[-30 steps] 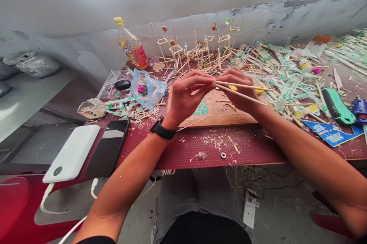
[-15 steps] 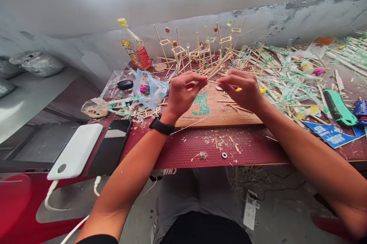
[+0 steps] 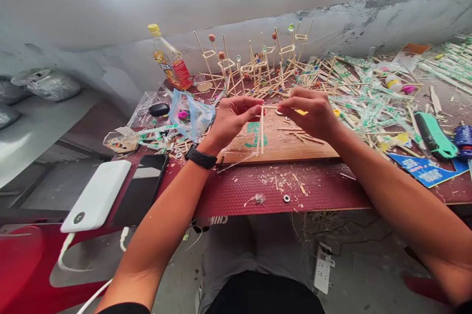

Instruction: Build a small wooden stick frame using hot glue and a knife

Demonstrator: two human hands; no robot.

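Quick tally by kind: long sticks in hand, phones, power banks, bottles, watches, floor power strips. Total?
Sticks hanging from left hand: 2
Phone: 1
Power bank: 1
Bottle: 1
Watch: 1
Power strip: 1
Total: 7
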